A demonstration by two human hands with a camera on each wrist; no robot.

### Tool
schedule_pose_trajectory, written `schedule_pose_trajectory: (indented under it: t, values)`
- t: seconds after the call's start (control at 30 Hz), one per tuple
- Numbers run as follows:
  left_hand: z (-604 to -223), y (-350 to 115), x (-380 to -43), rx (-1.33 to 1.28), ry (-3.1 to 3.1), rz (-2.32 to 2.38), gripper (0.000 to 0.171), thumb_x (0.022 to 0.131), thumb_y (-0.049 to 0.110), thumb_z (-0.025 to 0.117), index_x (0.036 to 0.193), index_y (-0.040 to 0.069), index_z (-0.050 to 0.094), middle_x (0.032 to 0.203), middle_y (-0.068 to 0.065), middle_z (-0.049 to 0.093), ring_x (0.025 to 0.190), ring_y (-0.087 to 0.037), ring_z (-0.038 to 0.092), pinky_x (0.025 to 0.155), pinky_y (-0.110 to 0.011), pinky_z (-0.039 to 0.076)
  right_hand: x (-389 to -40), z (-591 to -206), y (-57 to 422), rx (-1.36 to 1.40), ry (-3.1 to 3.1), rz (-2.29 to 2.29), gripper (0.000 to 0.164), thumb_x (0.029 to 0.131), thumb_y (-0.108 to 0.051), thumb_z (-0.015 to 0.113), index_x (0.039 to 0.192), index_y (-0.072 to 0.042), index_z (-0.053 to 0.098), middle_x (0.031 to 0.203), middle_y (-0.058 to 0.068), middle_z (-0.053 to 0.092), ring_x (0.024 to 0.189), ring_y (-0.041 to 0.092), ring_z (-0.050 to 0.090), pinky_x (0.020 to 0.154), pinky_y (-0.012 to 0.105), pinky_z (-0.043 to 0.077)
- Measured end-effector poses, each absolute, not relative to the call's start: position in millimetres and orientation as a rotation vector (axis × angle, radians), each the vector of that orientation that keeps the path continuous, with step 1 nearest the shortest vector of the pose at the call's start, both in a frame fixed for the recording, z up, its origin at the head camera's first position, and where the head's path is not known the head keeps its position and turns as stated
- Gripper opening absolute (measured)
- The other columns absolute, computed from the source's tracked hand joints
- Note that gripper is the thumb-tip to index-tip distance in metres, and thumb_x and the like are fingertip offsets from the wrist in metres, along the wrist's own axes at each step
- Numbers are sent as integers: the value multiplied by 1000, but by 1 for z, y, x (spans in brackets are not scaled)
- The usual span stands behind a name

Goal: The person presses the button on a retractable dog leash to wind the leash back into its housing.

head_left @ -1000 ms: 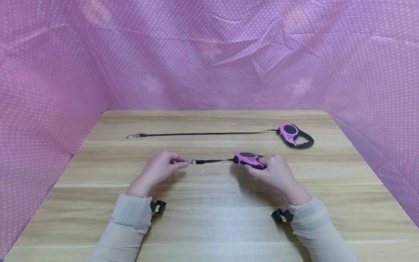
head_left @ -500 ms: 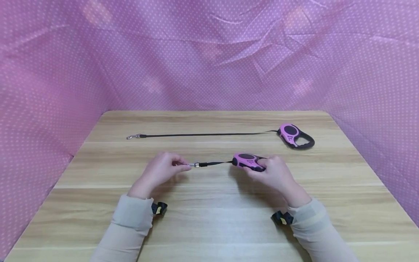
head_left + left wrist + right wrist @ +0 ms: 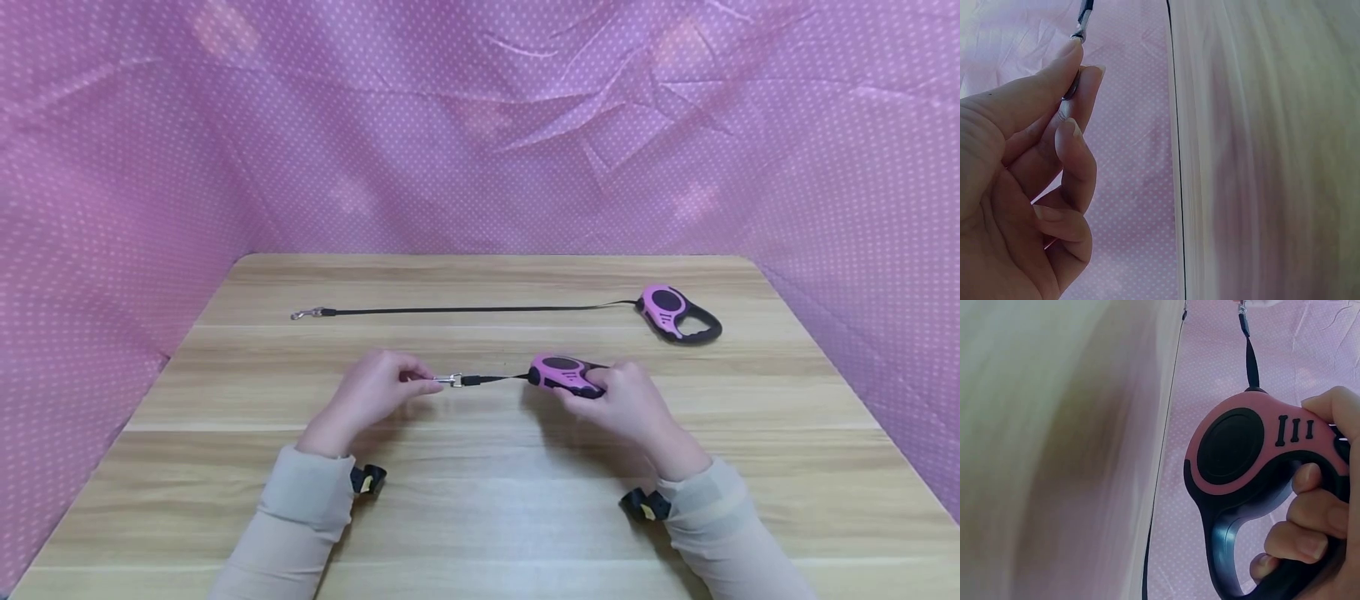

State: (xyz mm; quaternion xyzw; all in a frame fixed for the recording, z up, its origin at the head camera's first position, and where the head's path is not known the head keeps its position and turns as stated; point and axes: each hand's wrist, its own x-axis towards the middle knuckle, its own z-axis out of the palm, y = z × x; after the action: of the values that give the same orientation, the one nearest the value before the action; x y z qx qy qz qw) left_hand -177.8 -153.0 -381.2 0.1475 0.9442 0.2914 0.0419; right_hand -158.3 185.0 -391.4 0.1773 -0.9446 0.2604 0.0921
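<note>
Above the front half of the table, my right hand (image 3: 626, 408) grips the handle of a pink and black retractable leash (image 3: 558, 374). In the right wrist view its fingers curl through the loop of the handle (image 3: 1222, 550), and the thumb lies at the top of the pink casing (image 3: 1272, 411). A short black strap (image 3: 498, 378) runs leftward from the casing to a metal snap hook (image 3: 454, 380). My left hand (image 3: 367, 396) pinches this hook between thumb and forefinger, which hide part of it. The strap looks slightly twisted.
Farther back on the wooden table (image 3: 480, 500) lies a second pink and black retractable leash (image 3: 666, 312). Its strap (image 3: 465, 309) is drawn out straight leftward, ending in a snap hook (image 3: 306, 314). A pink dotted cloth (image 3: 480, 150) hangs behind and along both sides.
My hands have come a little closer together: the left slightly right, the right slightly left. The strap between hook and casing is shorter. The rear leash stays where it was.
</note>
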Motion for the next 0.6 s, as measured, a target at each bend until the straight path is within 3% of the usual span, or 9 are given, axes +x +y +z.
schedule_pose_trajectory:
  t: [0.6]
  values:
    - [-383, -145, -176, 474, 2904, 882, 15, 87, 37, 75, 93, 24, 77, 88, 9, 73, 79, -9, 62, 77, -34, 51, -158, -396, 178, 639, -2748, 725, 42, 83, -37, 76, 54, -16, 54, 48, -8, 49, 45, 3, 36, 44, 19, 34]
